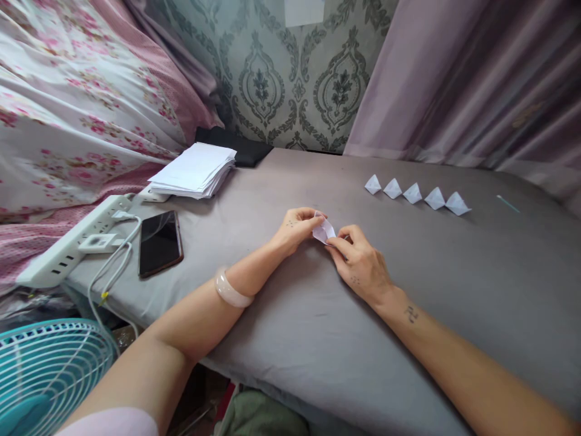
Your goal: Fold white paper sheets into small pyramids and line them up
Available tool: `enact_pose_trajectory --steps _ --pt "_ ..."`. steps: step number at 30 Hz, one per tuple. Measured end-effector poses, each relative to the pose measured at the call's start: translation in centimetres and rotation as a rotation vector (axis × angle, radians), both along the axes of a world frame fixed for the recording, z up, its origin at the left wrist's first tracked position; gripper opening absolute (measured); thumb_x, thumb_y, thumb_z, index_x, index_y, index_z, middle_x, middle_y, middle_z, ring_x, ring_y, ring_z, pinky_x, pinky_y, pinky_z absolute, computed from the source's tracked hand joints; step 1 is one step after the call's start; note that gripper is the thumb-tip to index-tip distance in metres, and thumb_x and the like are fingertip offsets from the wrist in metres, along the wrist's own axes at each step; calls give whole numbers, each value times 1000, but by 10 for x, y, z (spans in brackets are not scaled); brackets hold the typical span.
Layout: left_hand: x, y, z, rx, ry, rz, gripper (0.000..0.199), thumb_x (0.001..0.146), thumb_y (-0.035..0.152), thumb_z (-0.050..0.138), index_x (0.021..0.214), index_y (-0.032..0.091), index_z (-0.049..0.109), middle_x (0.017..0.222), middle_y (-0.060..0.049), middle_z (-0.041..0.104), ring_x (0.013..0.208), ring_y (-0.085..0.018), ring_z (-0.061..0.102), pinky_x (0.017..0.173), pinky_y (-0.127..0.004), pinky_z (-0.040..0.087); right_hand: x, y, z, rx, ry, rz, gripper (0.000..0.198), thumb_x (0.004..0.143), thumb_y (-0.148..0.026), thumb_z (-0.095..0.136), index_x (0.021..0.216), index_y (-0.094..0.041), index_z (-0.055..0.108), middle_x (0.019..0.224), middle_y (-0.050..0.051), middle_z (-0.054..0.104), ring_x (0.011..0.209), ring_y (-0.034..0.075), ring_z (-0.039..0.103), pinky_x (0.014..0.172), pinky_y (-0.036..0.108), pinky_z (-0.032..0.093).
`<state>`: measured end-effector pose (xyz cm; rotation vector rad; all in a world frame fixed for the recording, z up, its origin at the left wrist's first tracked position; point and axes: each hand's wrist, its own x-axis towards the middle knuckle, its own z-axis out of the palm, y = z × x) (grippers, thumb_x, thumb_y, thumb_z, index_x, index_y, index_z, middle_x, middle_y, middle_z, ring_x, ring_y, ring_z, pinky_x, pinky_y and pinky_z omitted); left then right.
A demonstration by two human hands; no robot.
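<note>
Between my hands, above the middle of the grey-covered table [281, 315], is a small piece of folded white paper [324, 230]. My left hand [299, 227] pinches its upper left side between thumb and fingers. At its lower right edge, the thumb and fingertips of my right hand [361, 263] close on the same paper. Further back on the right stands a row of several small folded white paper shapes [413, 193], each with a pointed top.
At the back left lies a stack of white paper [195, 169] by a flat black item [245, 148]. A dark phone [160, 243] and a white power strip [77, 236] with cables are along the left edge. A turquoise fan [49, 375] stands below. A thin pale stick [508, 203] lies far right.
</note>
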<state>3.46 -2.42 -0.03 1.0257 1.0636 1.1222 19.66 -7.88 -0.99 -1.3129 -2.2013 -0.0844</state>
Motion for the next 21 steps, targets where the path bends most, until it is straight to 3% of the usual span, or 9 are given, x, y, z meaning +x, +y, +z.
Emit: enact_pose_trajectory --steps 6,16,21 --pt "-1 1 -6 20 -6 -27 27 76 36 69 75 9 68 68 -6 66 60 -12 60 60 -25 49 -1 -1 2 -10 -12 11 19 93 -30 52 94 -23 70 95 2 57 70 9 55 53 23 35" --pt "-2 2 0 -99 -39 30 20 83 23 61 70 9 64 68 -8 67 61 -14 63 64 -30 54 -8 -7 8 10 -60 66 22 92 -22 48 85 -18 69 94 4 60 68 9 54 59 22 39" --pt "-3 3 3 -148 -79 19 19 86 22 60 73 8 64 72 -9 67 63 -14 64 66 -28 54 -8 -7 7 27 -53 -30 22 93 -28 49 92 -22 70 97 3 62 67 9 55 54 23 34"
